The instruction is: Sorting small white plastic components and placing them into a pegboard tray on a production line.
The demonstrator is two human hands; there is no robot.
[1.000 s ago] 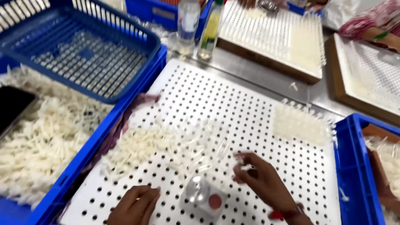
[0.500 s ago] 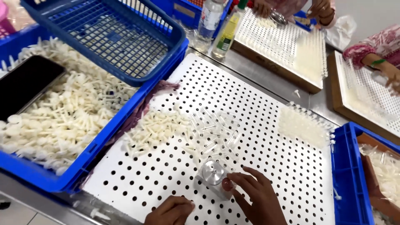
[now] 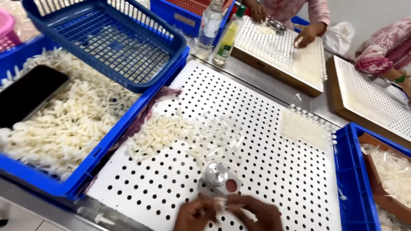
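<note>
At the near edge of the white perforated board (image 3: 274, 171), the left hand (image 3: 195, 214) and right hand (image 3: 257, 215) pinched one small clear plastic tube (image 3: 221, 201) between them, seemingly mid-assembly, which I judged would next need seating in a hole.

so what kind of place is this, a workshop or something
Most likely a small assembly or packing workshop. White perforated boards cover a shared metal table, blue crates hold heaps of small white plastic parts, and other people's hands work similar boards opposite. The left hand and right hand pinch a small part together.
</note>
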